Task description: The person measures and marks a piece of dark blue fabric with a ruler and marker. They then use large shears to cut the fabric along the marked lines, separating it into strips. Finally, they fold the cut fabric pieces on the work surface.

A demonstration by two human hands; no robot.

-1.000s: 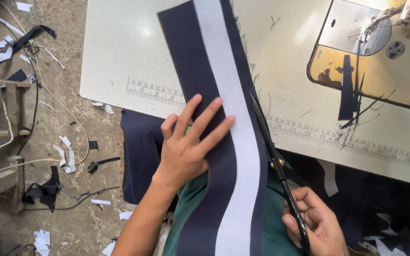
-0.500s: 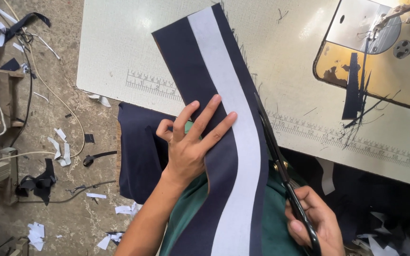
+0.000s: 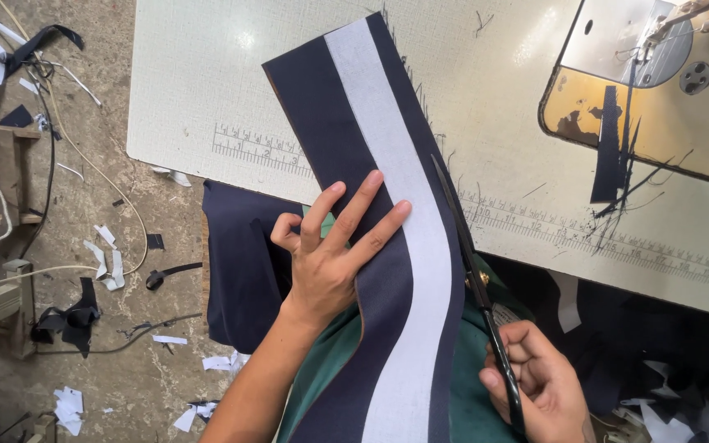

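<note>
A long curved strip of navy fabric [image 3: 322,123] with a white band down its middle lies across the table edge and onto my lap. My left hand [image 3: 331,254] rests flat on it, fingers spread, pressing the navy part beside the white band. My right hand [image 3: 527,385] grips black scissors [image 3: 468,262], whose blades run along the strip's right navy edge, tips pointing up the table.
The cream sewing table [image 3: 207,82] carries a printed ruler along its front edge. A sewing machine bed [image 3: 658,98] with a dark fabric scrap stands at the top right. More navy cloth [image 3: 240,262] hangs below the table. Scraps and cables litter the floor [image 3: 84,271] on the left.
The view has shifted slightly. The scissors have advanced a little up the strip's right edge. My left hand keeps pressing on the fabric.
</note>
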